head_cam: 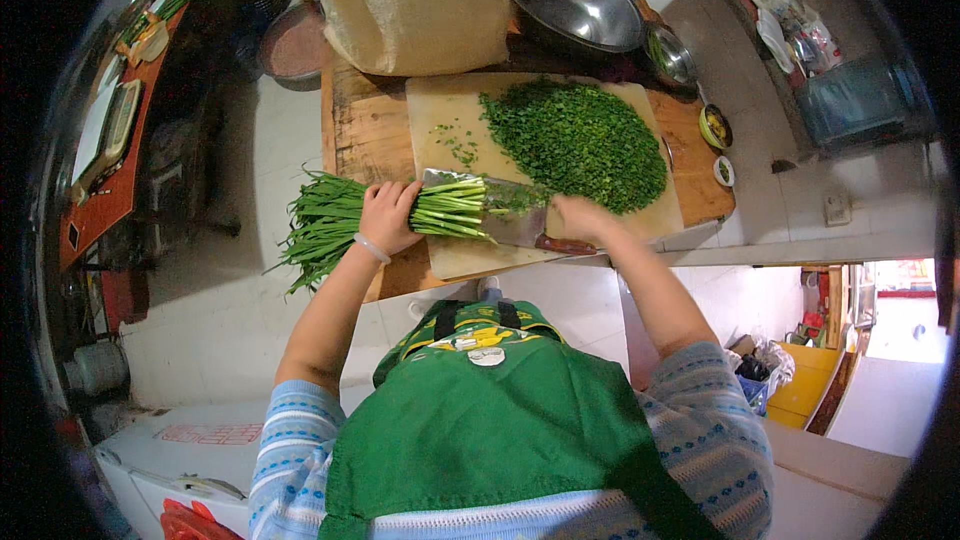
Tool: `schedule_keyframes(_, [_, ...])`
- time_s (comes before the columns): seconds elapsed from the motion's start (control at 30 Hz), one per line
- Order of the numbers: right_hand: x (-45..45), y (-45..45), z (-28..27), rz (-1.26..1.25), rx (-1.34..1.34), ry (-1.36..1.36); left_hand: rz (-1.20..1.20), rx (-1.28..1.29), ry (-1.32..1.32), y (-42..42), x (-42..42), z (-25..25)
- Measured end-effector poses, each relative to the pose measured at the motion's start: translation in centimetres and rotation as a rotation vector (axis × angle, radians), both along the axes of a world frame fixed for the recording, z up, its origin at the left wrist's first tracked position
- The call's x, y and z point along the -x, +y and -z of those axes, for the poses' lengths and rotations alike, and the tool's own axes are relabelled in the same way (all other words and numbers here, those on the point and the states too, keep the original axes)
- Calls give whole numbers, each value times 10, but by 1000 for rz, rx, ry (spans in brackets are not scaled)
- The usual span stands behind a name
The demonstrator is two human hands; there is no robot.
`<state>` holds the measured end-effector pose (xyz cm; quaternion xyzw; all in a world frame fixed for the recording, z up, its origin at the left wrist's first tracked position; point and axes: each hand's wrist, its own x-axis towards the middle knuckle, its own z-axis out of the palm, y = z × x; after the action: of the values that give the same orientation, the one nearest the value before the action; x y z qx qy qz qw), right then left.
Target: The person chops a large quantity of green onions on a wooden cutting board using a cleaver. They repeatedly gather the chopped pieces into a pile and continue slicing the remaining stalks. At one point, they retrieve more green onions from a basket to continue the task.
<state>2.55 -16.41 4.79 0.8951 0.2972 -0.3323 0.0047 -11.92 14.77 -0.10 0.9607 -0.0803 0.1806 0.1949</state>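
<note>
My left hand [390, 216] grips a thick bunch of green chives [322, 221], its pale cut ends pointing right over the cutting board [457, 259]. A cleaver with a broad metal blade [517, 229] and a brown wooden handle [566, 244] lies flat on the board, partly under those ends. Blurred, my right hand [583, 217] is just above the handle, its fingers at some chopped bits on the blade; whether it holds any is unclear. Beyond it spreads a large heap of chopped chives [581, 139]. A few loose bits [457, 144] are scattered left of the heap.
The board rests on a wooden table [367, 120]. Behind it stand a pale woven sack [412, 7] and a large steel basin [574, 0]. Along the right edge are a steel bowl [679, 60], a small yellow-green bowl [716, 127] and a white dish [724, 172].
</note>
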Motion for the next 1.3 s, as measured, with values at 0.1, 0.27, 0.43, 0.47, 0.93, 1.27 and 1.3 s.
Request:
schedule_keyframes(0.1, [48, -36, 46, -71, -72, -224, -1, 21, -54, -2, -3, -6])
schedule_keyframes(0.27, [54, -43, 55, 26, -320, -304, -20, 97, -66, 4, -1, -9])
schedule_keyframes(0.43, [27, -57, -7, 89, -493, -216, -102, 119, -83, 9, 0, -17])
schedule_keyframes(0.47, [19, -66, -13, 149, -531, -141, -126, 111, -70, 4, -3, -19])
schedule_keyframes(0.93, [56, -49, 1, 472, -804, 29, -291, -301, 615, -69, -54, -41])
schedule_keyframes(1.27, [80, -27, 5, 575, -822, 81, -96, -368, 887, -57, -109, -39])
schedule_keyframes(1.3, [85, -20, 7, 560, -822, 61, -56, -340, 803, -52, -106, -25])
